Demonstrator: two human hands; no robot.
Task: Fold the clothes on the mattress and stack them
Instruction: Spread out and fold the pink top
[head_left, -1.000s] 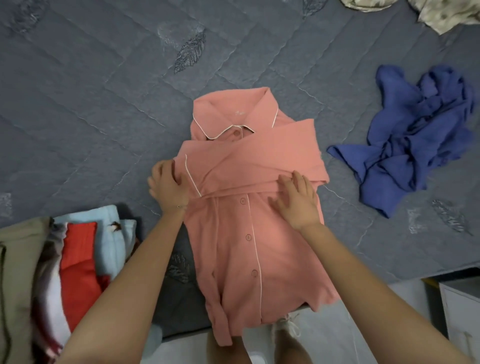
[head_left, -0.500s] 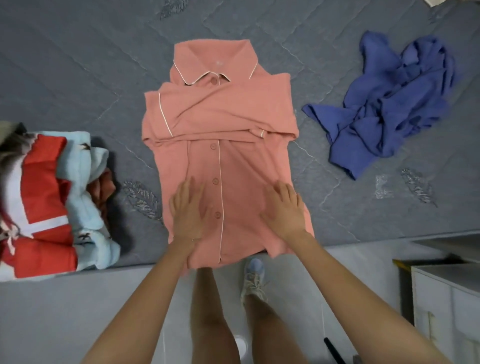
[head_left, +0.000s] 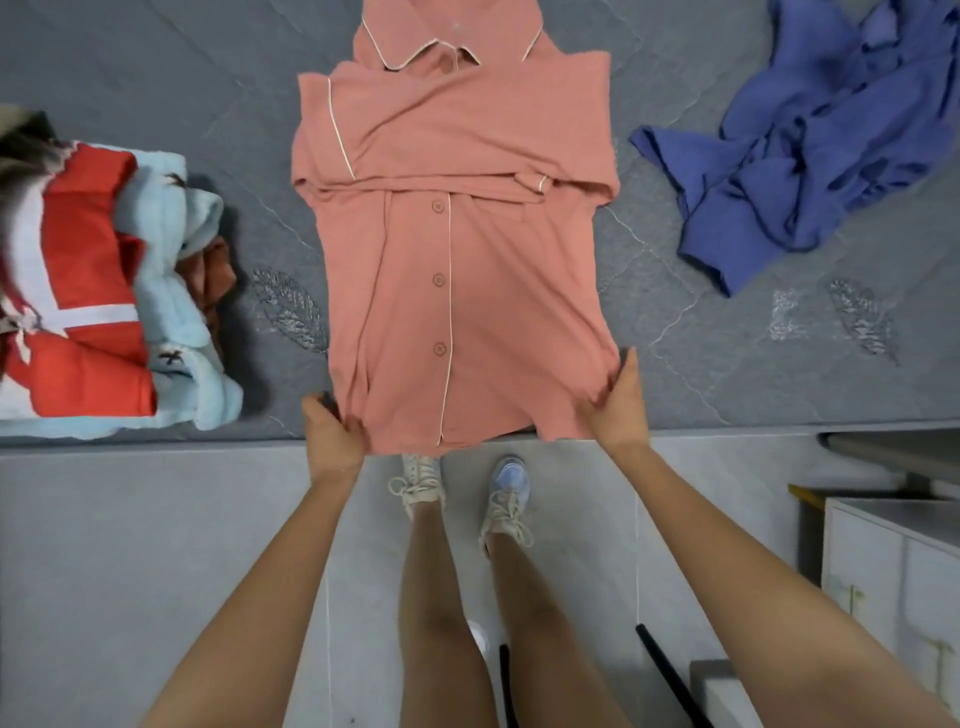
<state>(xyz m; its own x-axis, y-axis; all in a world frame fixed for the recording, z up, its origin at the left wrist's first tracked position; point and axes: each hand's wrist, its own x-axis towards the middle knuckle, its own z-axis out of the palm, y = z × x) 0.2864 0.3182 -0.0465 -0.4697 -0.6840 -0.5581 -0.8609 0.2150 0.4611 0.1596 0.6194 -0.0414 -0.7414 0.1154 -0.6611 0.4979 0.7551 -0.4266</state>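
Note:
A salmon-pink button shirt (head_left: 467, 249) with white piping lies front-up on the grey quilted mattress (head_left: 156, 78), both sleeves folded across its chest. Its hem hangs slightly over the mattress's front edge. My left hand (head_left: 332, 431) grips the hem's left corner. My right hand (head_left: 618, 405) grips the hem's right corner, thumb up along the side seam. At the left sits a stack of folded clothes (head_left: 104, 291), red and light blue on top. A crumpled blue garment (head_left: 810, 140) lies at the right.
The mattress's front edge runs across the middle of the view, with grey floor (head_left: 130, 545) below it and my legs and sneakers standing there. A white cabinet (head_left: 893, 587) stands at lower right. Two black rods (head_left: 670, 675) lie on the floor.
My hands slid down from the shirt's folded sleeves, over its lower front, to the hem corners and now grip them. The view tilted down toward the floor.

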